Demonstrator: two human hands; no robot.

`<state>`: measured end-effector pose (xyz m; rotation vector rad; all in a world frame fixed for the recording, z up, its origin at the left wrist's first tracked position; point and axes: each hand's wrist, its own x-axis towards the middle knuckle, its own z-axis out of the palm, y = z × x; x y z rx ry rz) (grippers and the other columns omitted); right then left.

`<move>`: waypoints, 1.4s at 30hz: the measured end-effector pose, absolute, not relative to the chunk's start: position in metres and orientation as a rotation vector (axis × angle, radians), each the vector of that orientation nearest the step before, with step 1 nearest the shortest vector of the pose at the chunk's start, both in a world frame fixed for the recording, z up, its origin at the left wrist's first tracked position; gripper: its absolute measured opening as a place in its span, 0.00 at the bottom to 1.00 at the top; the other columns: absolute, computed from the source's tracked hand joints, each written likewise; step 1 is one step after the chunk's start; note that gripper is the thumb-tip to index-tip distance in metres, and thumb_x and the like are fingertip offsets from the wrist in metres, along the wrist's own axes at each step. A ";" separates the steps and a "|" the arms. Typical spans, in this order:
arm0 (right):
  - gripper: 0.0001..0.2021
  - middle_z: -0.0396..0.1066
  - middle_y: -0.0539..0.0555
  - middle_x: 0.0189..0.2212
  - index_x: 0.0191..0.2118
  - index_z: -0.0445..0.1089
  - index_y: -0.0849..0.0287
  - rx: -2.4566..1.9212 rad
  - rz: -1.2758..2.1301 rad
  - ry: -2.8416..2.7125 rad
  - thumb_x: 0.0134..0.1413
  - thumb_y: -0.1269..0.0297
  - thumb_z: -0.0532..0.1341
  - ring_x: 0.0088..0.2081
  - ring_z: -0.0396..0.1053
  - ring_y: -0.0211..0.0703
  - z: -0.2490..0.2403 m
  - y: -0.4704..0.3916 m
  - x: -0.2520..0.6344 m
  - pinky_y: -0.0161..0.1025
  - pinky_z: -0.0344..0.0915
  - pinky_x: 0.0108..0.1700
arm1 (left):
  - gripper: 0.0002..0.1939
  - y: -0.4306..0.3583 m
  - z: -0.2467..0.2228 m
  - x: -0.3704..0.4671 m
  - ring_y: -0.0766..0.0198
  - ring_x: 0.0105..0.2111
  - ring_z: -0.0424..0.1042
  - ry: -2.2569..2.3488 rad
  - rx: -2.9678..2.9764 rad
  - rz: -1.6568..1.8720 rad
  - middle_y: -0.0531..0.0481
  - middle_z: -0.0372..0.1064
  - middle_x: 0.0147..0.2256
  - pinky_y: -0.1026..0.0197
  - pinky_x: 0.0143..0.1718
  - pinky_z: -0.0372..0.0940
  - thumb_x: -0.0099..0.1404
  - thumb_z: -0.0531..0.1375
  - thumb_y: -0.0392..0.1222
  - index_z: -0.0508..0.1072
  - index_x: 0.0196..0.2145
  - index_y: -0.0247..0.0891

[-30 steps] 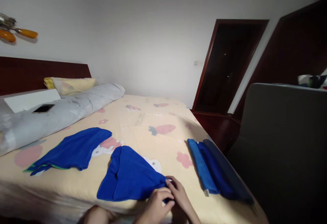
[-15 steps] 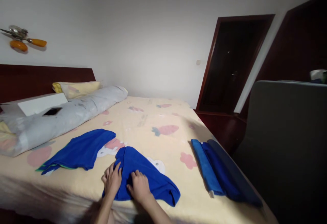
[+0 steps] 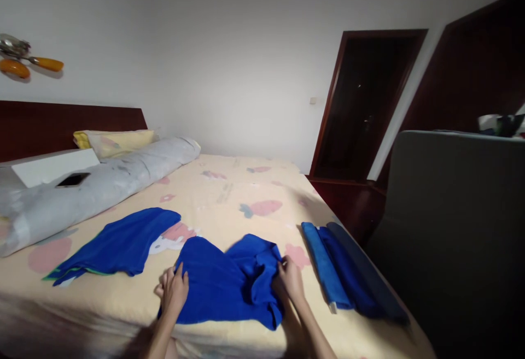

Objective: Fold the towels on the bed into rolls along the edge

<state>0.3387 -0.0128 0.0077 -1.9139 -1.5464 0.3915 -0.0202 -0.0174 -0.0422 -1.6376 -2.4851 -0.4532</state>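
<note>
A bright blue piece of clothing [image 3: 213,285] lies on the bed in front of me, its left part spread flat and its right part bunched in folds. My left hand [image 3: 175,290] rests on its left edge with the fingers stretched over the cloth. At the right side, my right hand [image 3: 292,280] pinches the cloth's edge. I cannot make out which kind of garment it is. A second blue garment [image 3: 123,241] with green edging lies loosely to the left, apart from both hands.
Several folded blue and dark cloths [image 3: 330,266] lie side by side near the bed's right edge. A rolled grey quilt [image 3: 135,170] with a phone [image 3: 74,180] on it and a pillow [image 3: 118,143] are at the far left. A dark chair back [image 3: 447,211] stands right of the bed.
My right hand has moved right from the middle of the garment and now grips its right edge. The cloth has widened and bunched there. My left hand stays at the left edge.
</note>
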 end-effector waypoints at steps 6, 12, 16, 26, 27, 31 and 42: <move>0.07 0.73 0.61 0.25 0.27 0.67 0.55 -2.154 0.259 -1.458 0.51 0.70 0.54 0.30 0.74 0.57 -0.001 -0.053 0.425 0.44 0.60 0.30 | 0.20 -0.017 -0.039 -0.034 0.50 0.54 0.62 -2.534 -1.647 -0.404 0.39 0.69 0.49 0.51 0.50 0.57 0.69 0.49 0.41 0.74 0.53 0.39; 0.13 0.74 0.61 0.40 0.38 0.73 0.56 -1.977 0.256 -1.522 0.49 0.70 0.54 0.41 0.74 0.54 0.016 -0.038 0.433 0.45 0.66 0.40 | 0.19 -0.001 -0.026 -0.039 0.46 0.57 0.58 -2.579 -1.638 -0.548 0.40 0.67 0.54 0.44 0.54 0.55 0.66 0.51 0.44 0.74 0.51 0.44; 0.14 0.76 0.56 0.42 0.42 0.74 0.57 -1.771 0.483 -1.563 0.52 0.69 0.55 0.44 0.73 0.45 0.023 0.016 0.406 0.36 0.67 0.46 | 0.20 0.037 -0.015 -0.035 0.49 0.62 0.56 -2.685 -1.727 -0.700 0.42 0.61 0.61 0.46 0.57 0.55 0.67 0.52 0.46 0.72 0.54 0.47; 0.11 0.74 0.51 0.38 0.39 0.71 0.61 -1.976 0.815 -1.424 0.60 0.57 0.62 0.39 0.72 0.40 -0.003 0.083 0.376 0.44 0.71 0.44 | 0.15 0.094 -0.017 -0.031 0.51 0.55 0.67 -2.728 -1.818 -0.744 0.44 0.74 0.48 0.51 0.56 0.58 0.63 0.53 0.41 0.78 0.41 0.42; 0.11 0.74 0.51 0.38 0.39 0.71 0.62 -1.976 0.831 -1.435 0.59 0.58 0.62 0.39 0.72 0.40 -0.001 0.085 0.375 0.44 0.71 0.44 | 0.14 0.095 -0.017 -0.033 0.50 0.53 0.68 -2.736 -1.814 -0.750 0.44 0.75 0.47 0.50 0.55 0.59 0.62 0.53 0.40 0.78 0.39 0.42; 0.10 0.73 0.51 0.38 0.38 0.71 0.61 -1.978 0.908 -1.434 0.59 0.58 0.62 0.40 0.72 0.40 0.006 0.095 0.377 0.43 0.71 0.43 | 0.10 0.097 -0.012 -0.045 0.48 0.49 0.72 -2.770 -1.806 -0.786 0.44 0.78 0.40 0.50 0.49 0.62 0.61 0.55 0.39 0.78 0.34 0.42; 0.13 0.73 0.52 0.39 0.44 0.70 0.61 -1.869 0.769 -1.076 0.61 0.57 0.60 0.36 0.72 0.38 0.002 0.104 0.429 0.40 0.73 0.38 | 0.15 0.115 -0.002 -0.081 0.57 0.48 0.71 -2.702 -1.772 -1.026 0.45 0.70 0.51 0.48 0.49 0.68 0.67 0.60 0.46 0.71 0.49 0.37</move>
